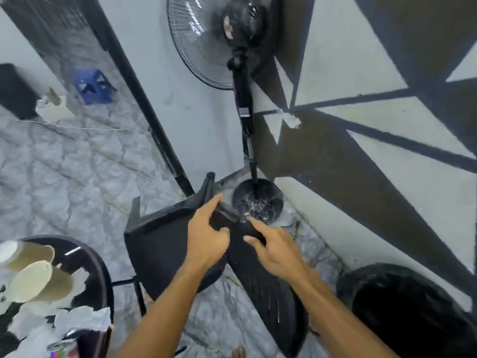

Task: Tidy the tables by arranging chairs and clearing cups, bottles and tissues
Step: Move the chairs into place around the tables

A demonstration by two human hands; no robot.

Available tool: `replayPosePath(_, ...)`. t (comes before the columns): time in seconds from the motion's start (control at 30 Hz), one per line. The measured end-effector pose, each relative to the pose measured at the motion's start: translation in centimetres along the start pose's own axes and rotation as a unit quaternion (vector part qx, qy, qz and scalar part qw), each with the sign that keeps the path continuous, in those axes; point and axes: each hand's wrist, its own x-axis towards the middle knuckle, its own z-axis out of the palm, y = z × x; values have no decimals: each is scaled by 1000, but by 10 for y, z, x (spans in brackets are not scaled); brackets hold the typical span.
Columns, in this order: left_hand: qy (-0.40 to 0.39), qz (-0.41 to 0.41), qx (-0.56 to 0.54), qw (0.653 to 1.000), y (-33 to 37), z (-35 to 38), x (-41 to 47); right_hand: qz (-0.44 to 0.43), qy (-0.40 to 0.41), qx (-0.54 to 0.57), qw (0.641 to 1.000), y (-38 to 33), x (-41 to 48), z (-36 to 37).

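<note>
Closest in, at lower left: a round black table [104,275] with a glossy rim, carrying two paper cups [33,280] on their sides, beige and matte, plus torn white tissues [80,320] with ragged edges. At lower right, a dark round tub-like shape [402,313], too blurred to name.

Between them, held in both hands: a black chair [160,246] of moulded plastic, tipped over above the floor. Smooth matte seat toward the left, curved back with narrow vertical slots toward the near right, square tapered legs jutting away toward the corner. Left hand [206,236] clamped where seat meets back, thumb hooked over the edge, forefinger stretched along it, other fingers out of sight. Right hand [277,250] just beside it on the same edge, fingers pressed together and curled over the plastic. Slightly smeared by motion, both.

Underfoot, a grey floor [64,177] with a veined, marble-like pattern. Just past the chair legs, the domed black base of a pedestal fan [258,200], thin pole rising to a round wire cage. Behind that, a wall [361,68] painted in black and off-white triangles, meeting a plain pale wall at the corner. Farther left, a slanted black post [144,99], and well beyond it a blue plastic stool [94,86] with cut-outs.
</note>
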Motion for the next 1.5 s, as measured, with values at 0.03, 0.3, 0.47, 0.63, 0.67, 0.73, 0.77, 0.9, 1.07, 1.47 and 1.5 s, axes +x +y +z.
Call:
replayPosePath(0.03, 60, -31, -39, 997, -6, -5, -21, -2, 2, -7, 1000, -20, 18, 0)
replayPosePath(0.3, 75, -130, 34, 988, -62, 40, -69, -8, -91, -5, 996, -128, 152, 19)
replayPosePath(0.47, 145, -105, 30, 983, -8, -20, -13, -12, -190, -29, 981, -122, 185, 14)
replayPosePath(0.63, 172, -73, 81, 979, 0, -47, 59, -102, -118, -117, 981, -109, 227, 14)
replayPosePath(0.67, 166, -74, 90, 979, 4, -57, 74, -145, -120, -122, 975, -107, 239, 12)
replayPosePath(0.73, 160, -80, 105, 978, 4, -78, 108, -231, -153, -114, 954, -104, 265, 7)
replayPosePath(0.77, 158, -79, 107, 978, 4, -90, 123, -265, -175, -110, 942, -104, 277, 5)
replayPosePath(0.9, 151, -70, 100, 981, 10, -131, 153, -377, -212, -192, 881, -113, 329, 12)
replayPosePath(1.07, 177, -126, 209, 953, -8, -155, 176, -418, -187, -228, 859, -141, 384, 44)
replayPosePath(1.47, 169, -109, 376, 904, -43, -170, 210, -474, -156, -265, 825, -152, 447, 58)
replayPosePath(1.5, 165, -112, 374, 905, -45, -174, 211, -471, -158, -259, 828, -154, 454, 60)
